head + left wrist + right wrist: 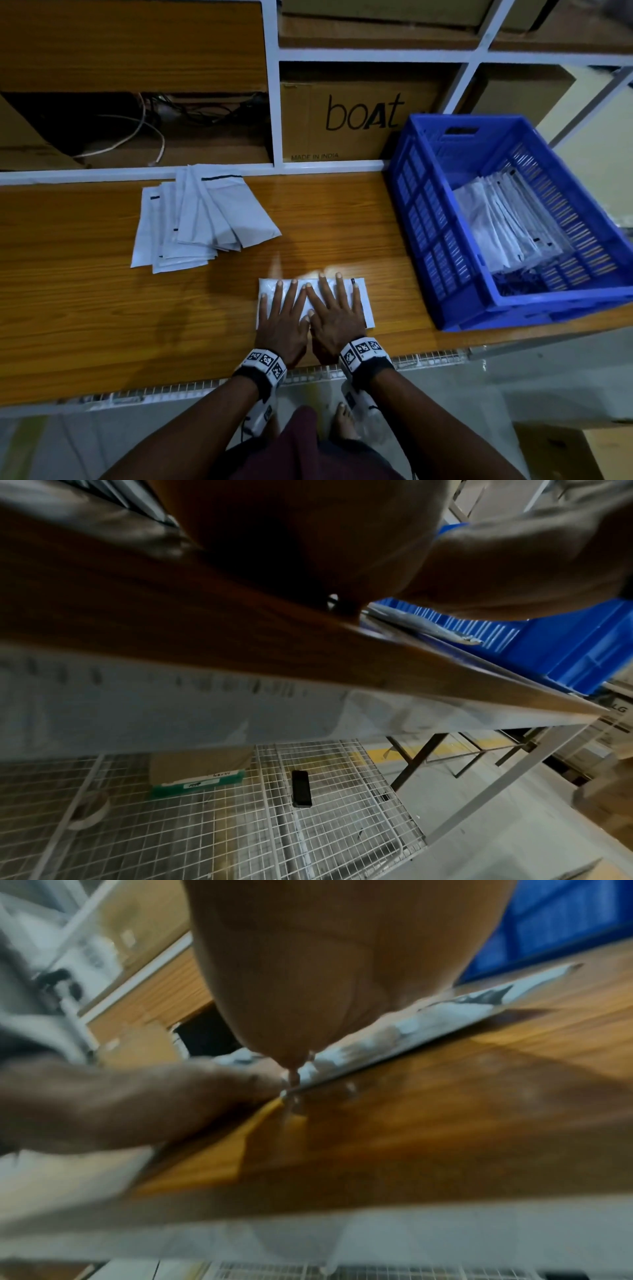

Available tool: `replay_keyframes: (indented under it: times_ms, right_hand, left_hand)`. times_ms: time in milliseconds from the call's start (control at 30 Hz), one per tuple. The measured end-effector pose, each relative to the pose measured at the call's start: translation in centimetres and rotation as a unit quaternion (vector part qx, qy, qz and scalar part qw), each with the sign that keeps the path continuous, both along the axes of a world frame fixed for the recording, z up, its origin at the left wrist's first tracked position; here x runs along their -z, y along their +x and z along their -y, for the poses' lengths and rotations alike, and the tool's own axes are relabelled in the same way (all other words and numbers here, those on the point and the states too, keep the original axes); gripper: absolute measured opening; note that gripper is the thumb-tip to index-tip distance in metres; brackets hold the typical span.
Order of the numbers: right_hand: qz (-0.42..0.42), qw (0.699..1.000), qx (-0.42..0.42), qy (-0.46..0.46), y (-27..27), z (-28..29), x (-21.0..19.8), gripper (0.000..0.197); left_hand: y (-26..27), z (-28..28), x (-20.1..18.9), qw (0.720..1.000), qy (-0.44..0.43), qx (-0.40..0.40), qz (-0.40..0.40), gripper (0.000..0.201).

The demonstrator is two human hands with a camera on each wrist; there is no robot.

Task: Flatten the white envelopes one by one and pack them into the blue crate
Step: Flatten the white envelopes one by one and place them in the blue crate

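Left grip (283,317) and right grip (337,313) lie palm-down side by side, fingers straight and spread.

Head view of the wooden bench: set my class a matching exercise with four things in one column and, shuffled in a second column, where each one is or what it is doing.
Column A
1. loose pile of white envelopes
2. single white envelope
3. blue plastic crate
4. both hands, left hand and right hand

Column B
a. at the bench's right end, with envelopes inside
b. spread flat, pressing down
c. fanned out at the back left of the bench
d. under the palms near the front edge

Pairs: 1-c, 2-d, 3-a, 4-b
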State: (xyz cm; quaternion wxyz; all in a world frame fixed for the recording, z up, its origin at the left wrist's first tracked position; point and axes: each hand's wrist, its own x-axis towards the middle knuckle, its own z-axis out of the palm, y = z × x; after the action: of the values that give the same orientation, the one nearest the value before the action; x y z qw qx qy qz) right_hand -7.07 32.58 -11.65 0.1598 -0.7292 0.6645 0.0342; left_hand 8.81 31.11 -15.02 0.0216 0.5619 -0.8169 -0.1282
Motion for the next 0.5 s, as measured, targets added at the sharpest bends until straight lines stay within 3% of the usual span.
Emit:
replay_keyframes:
  times_ms: [300,500]
  right_hand:
    - [0.013,0.999,-0.007,0.047,-0.3,0.4,1.2,0.059]
    - [0.026,0.996,-0.029,0.081,-1.4,2.1,-1.5,0.062]
  left_hand:
    - [0.0,0.2,-0.6,1.000,0.029,0.000,0.007,0.063]
    - [0.9,1.8,-2.3,0.996,0.091,0.021,0.005,0.066]
